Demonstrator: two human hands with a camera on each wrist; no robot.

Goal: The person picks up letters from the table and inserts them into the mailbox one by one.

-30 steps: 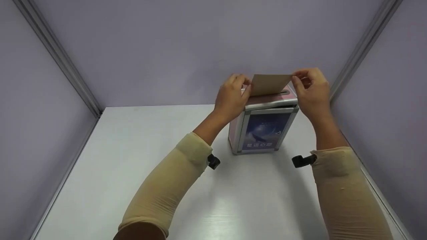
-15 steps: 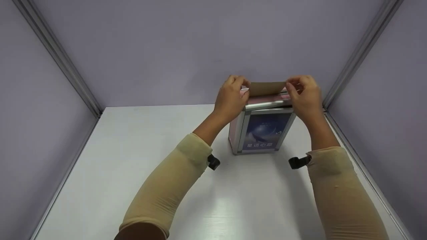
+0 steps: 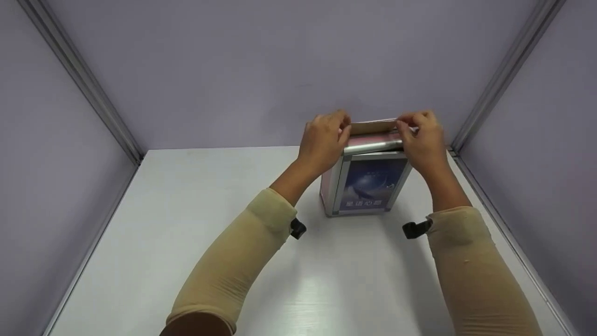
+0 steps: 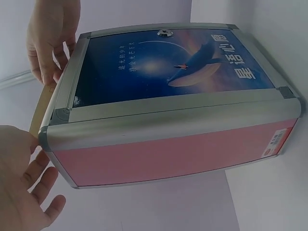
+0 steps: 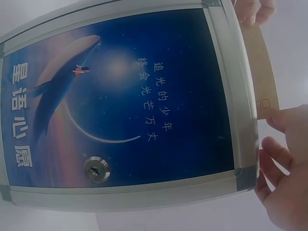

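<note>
A pink box [image 3: 366, 179] with an aluminium frame and a blue whale poster on its front stands on the white table [image 3: 186, 224] near the back wall. A brown envelope [image 3: 372, 126] stands upright in the box's top, with only a low strip showing. My left hand [image 3: 344, 125] pinches its left top corner and my right hand [image 3: 402, 124] pinches its right top corner. In the left wrist view the envelope [image 4: 41, 109] pokes out beside the box [image 4: 178, 96]. In the right wrist view the envelope [image 5: 262, 77] runs along the box's [image 5: 125, 101] top edge, and my right hand [image 5: 284, 168] holds its end.
Lilac walls with metal corner posts [image 3: 79, 74] close the table in on three sides. The box stands close to the right wall. A round key lock [image 5: 97, 169] sits low on the box's front. Black wrist cameras [image 3: 297, 228] hang under both sleeves.
Both hands have moved down with the envelope. It has sunk into the box's top from more than half showing to a thin strip.
</note>
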